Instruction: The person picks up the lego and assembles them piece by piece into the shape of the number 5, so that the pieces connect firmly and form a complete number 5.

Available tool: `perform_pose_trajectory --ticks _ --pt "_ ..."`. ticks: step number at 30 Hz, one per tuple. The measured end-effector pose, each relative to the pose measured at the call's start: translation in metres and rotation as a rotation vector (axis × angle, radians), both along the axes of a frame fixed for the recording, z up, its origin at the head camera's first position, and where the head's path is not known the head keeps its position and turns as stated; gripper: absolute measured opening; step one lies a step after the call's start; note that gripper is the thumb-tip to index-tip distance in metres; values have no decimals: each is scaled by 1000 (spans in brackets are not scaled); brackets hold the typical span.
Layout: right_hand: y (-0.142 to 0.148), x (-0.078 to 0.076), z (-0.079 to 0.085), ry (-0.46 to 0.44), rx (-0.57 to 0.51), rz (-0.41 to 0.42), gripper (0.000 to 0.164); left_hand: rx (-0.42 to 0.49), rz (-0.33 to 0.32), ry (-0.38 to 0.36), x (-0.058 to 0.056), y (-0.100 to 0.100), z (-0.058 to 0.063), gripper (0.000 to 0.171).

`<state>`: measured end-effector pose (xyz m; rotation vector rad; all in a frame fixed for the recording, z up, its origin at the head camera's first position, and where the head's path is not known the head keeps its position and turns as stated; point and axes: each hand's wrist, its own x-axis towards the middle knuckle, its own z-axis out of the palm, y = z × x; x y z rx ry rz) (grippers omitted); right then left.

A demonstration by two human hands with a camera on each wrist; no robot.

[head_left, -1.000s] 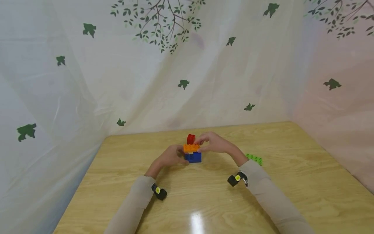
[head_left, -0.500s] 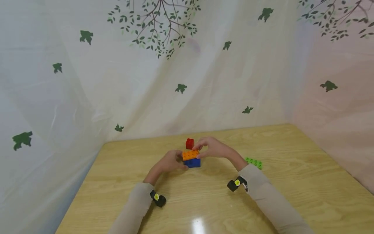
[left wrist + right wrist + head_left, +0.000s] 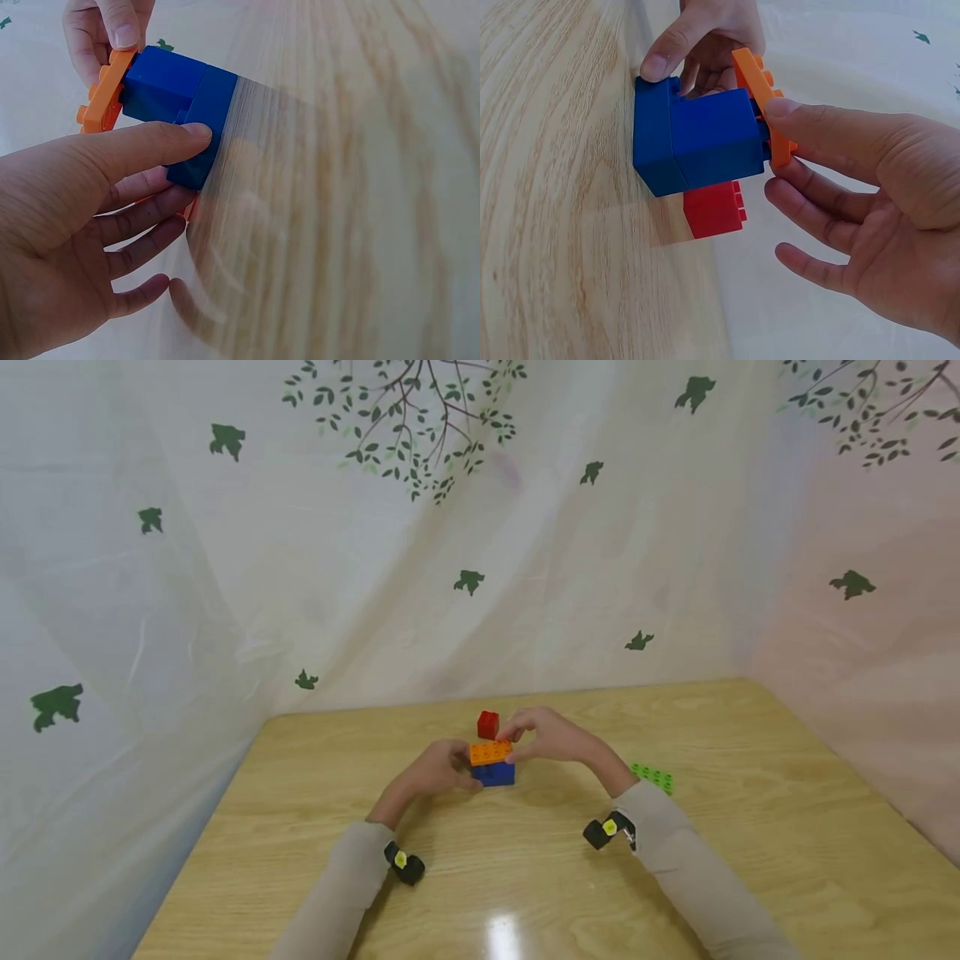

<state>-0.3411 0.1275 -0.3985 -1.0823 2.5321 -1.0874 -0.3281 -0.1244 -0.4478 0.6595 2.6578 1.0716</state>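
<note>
Evidently unseated, the orange brick point(image 3: 754, 79) tilts atop the blue stack point(image 3: 705, 142), whose upper studs partly show. Left of the stack, my left hand point(image 3: 79, 225) pinches its lower brick; at its upper right, my right hand point(image 3: 900, 187) pinches the orange one, other fingers loosely spread. I should steady the stack, level, align, then press straight down.

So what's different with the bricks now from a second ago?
The orange building brick has dipped or tipped slightly over the blue building bricks: the pale gap beneath it in the head view is now hidden. Nothing was grabbed or let go: the right hand still pinches orange, the left hand still holds blue. The red brick and green brick stayed put.
</note>
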Motion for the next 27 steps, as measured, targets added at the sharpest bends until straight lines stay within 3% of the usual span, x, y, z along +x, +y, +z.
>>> perform_pose_trajectory --ticks 27 --pt "2 -3 -5 -31 -68 -7 29 -4 -16 -4 -1 -1 -3 32"
